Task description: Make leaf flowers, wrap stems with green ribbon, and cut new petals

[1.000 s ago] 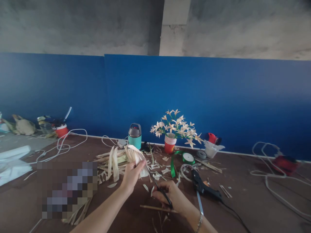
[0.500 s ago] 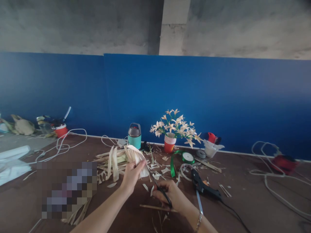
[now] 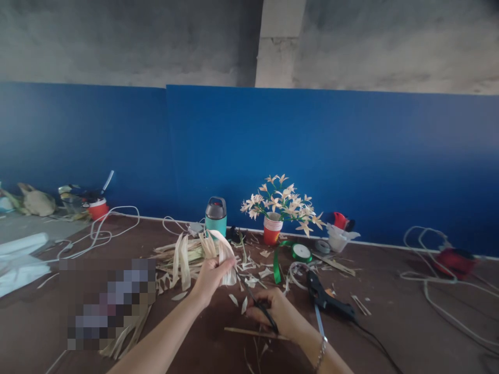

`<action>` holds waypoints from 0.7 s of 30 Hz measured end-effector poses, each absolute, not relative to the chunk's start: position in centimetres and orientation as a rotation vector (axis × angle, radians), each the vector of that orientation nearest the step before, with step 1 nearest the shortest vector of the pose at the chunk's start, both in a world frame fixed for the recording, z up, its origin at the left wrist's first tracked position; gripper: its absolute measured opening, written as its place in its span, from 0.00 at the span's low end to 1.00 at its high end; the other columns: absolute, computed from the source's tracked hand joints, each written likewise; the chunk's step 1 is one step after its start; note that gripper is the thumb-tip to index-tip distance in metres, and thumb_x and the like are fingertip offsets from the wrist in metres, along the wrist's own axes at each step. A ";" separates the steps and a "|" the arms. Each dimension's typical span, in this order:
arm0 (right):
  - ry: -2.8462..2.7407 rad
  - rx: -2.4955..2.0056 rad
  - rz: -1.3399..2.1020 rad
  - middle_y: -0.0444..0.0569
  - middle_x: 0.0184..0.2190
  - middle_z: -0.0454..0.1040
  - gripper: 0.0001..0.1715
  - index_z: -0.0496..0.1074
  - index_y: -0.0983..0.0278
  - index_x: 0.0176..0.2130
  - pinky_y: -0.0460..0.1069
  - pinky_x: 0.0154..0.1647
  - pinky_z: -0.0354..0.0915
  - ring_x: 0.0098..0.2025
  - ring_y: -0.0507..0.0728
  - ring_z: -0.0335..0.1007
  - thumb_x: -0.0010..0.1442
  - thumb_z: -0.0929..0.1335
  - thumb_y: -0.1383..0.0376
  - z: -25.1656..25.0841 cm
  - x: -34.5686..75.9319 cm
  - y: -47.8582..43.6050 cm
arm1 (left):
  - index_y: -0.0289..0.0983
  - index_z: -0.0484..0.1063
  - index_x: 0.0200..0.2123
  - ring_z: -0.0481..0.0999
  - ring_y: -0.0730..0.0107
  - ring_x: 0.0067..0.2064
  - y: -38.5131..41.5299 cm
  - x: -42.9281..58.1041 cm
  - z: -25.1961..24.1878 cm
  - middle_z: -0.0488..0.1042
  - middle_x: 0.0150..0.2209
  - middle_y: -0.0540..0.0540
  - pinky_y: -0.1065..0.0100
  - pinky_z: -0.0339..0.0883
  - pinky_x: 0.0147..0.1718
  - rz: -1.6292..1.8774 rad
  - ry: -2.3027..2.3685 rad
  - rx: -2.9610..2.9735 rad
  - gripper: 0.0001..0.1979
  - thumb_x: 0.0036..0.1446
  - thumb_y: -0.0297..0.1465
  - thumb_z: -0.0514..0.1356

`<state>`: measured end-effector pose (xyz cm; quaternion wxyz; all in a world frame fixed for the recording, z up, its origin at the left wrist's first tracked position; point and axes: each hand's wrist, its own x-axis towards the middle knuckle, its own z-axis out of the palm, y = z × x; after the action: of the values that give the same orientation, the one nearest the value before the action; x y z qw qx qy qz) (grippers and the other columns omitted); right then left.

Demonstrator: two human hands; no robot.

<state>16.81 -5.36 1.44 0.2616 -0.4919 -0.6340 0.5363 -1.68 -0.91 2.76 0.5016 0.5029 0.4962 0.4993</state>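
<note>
My left hand (image 3: 211, 279) pinches a pale dried husk strip (image 3: 225, 249), which folds over above the fingers. In my right hand (image 3: 275, 313) is a pair of dark scissors (image 3: 260, 305), the blades pointing up and left toward the lower edge of the strip. Whether the blades touch the husk I cannot tell. Behind my left hand lies a pile of dried husks (image 3: 181, 259). Small cut scraps (image 3: 251, 280) are scattered around the scissors, and a thin stick (image 3: 253, 333) lies beneath my right hand.
A stacked paper cup (image 3: 272, 234) holds husk flowers (image 3: 286, 200). A teal flask (image 3: 216, 221) stands to its left. On the right are a green ribbon roll (image 3: 301, 253), a black glue gun (image 3: 327, 300) with its cord, and a white container (image 3: 338, 239). A pixelated patch covers the left.
The husk in my left hand now shows as a narrower strip bent over at the top. My right hand and the scissors have shifted very slightly.
</note>
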 end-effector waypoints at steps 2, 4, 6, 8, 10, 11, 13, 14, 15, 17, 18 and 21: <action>-1.715 -1.317 1.462 0.36 0.12 0.58 0.18 0.72 0.67 0.28 0.40 0.12 0.48 0.13 0.44 0.51 0.46 0.72 0.54 1.2 16.9 -5.3 | 0.32 0.73 0.21 0.46 0.80 0.16 -0.9 -1.8 2.9 0.48 0.11 0.59 0.71 0.36 0.18 1.182 1.206 1.226 0.20 0.44 0.47 0.64; -1.711 -1.318 1.465 0.36 0.12 0.58 0.17 0.72 0.67 0.28 0.40 0.12 0.48 0.14 0.44 0.50 0.47 0.72 0.55 1.0 17.0 -5.3 | 0.33 0.73 0.21 0.47 0.79 0.16 -0.9 -1.8 3.0 0.49 0.12 0.58 0.72 0.38 0.18 1.179 1.201 1.230 0.20 0.43 0.46 0.64; -1.707 -1.352 1.453 0.36 0.12 0.58 0.16 0.72 0.67 0.27 0.39 0.12 0.48 0.13 0.44 0.50 0.47 0.72 0.56 0.9 17.0 -5.2 | 0.33 0.73 0.20 0.48 0.79 0.17 -0.9 -1.8 3.1 0.51 0.12 0.58 0.72 0.41 0.18 1.194 1.188 1.239 0.20 0.42 0.46 0.65; -1.704 -1.403 1.451 0.36 0.11 0.59 0.15 0.72 0.66 0.28 0.39 0.11 0.49 0.12 0.44 0.51 0.46 0.72 0.56 1.0 17.0 -5.2 | 0.33 0.72 0.18 0.50 0.78 0.17 -1.0 -1.8 3.2 0.53 0.12 0.57 0.72 0.44 0.19 1.214 1.186 1.245 0.19 0.42 0.46 0.65; -1.714 -1.418 1.483 0.36 0.11 0.62 0.16 0.72 0.66 0.30 0.39 0.11 0.49 0.12 0.45 0.53 0.47 0.72 0.56 1.1 17.0 -5.2 | 0.34 0.71 0.17 0.51 0.77 0.17 -1.0 -1.8 3.3 0.54 0.12 0.56 0.72 0.45 0.19 1.236 1.217 1.250 0.20 0.41 0.46 0.65; -1.724 -1.406 1.509 0.37 0.12 0.63 0.16 0.72 0.66 0.31 0.39 0.10 0.50 0.11 0.45 0.54 0.47 0.72 0.56 1.2 17.0 -5.1 | 0.34 0.70 0.16 0.51 0.77 0.17 -1.0 -1.8 3.3 0.53 0.12 0.56 0.72 0.45 0.19 1.256 1.244 1.251 0.20 0.42 0.46 0.64; -1.744 -1.356 1.553 0.37 0.12 0.64 0.16 0.72 0.67 0.31 0.39 0.11 0.51 0.11 0.45 0.55 0.48 0.71 0.57 1.1 17.2 -5.0 | 0.35 0.68 0.15 0.52 0.77 0.17 -0.9 -1.9 3.4 0.53 0.11 0.56 0.72 0.45 0.18 1.300 1.295 1.257 0.20 0.42 0.46 0.64; -1.746 -1.339 1.565 0.37 0.12 0.64 0.15 0.72 0.67 0.31 0.39 0.11 0.52 0.11 0.45 0.55 0.48 0.71 0.57 1.0 17.2 -5.0 | 0.36 0.67 0.14 0.51 0.77 0.17 -0.9 -2.0 3.4 0.52 0.11 0.56 0.72 0.45 0.18 1.319 1.312 1.263 0.20 0.42 0.46 0.64; -1.747 -1.325 1.573 0.37 0.12 0.64 0.15 0.72 0.67 0.31 0.39 0.11 0.52 0.12 0.45 0.55 0.48 0.71 0.58 0.9 17.3 -5.0 | 0.36 0.66 0.14 0.51 0.76 0.17 -0.9 -2.1 3.4 0.52 0.11 0.56 0.72 0.44 0.18 1.332 1.323 1.272 0.21 0.42 0.46 0.64; -1.753 -1.307 1.579 0.37 0.12 0.64 0.14 0.72 0.68 0.30 0.40 0.11 0.53 0.12 0.45 0.56 0.48 0.71 0.59 0.6 17.4 -4.9 | 0.37 0.63 0.12 0.51 0.76 0.17 -0.9 -2.1 3.5 0.50 0.11 0.57 0.71 0.44 0.18 1.344 1.329 1.300 0.22 0.42 0.47 0.64; -1.757 -1.304 1.575 0.38 0.13 0.65 0.13 0.72 0.68 0.30 0.40 0.11 0.53 0.12 0.45 0.56 0.49 0.70 0.59 0.5 17.4 -4.9 | 0.38 0.60 0.11 0.50 0.77 0.17 -0.9 -2.1 3.5 0.48 0.12 0.57 0.71 0.44 0.19 1.347 1.334 1.315 0.23 0.42 0.47 0.64; -1.778 -1.299 1.565 0.38 0.13 0.65 0.13 0.72 0.68 0.30 0.40 0.11 0.54 0.12 0.46 0.56 0.49 0.70 0.59 0.4 17.5 -5.0 | 0.38 0.56 0.10 0.48 0.77 0.18 -1.0 -1.9 3.5 0.46 0.12 0.57 0.71 0.42 0.19 1.370 1.330 1.333 0.25 0.41 0.48 0.63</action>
<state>17.48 -5.01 0.38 0.2184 -0.4691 -0.6425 0.5652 -1.94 -0.96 3.49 0.3952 0.5258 0.5247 0.5404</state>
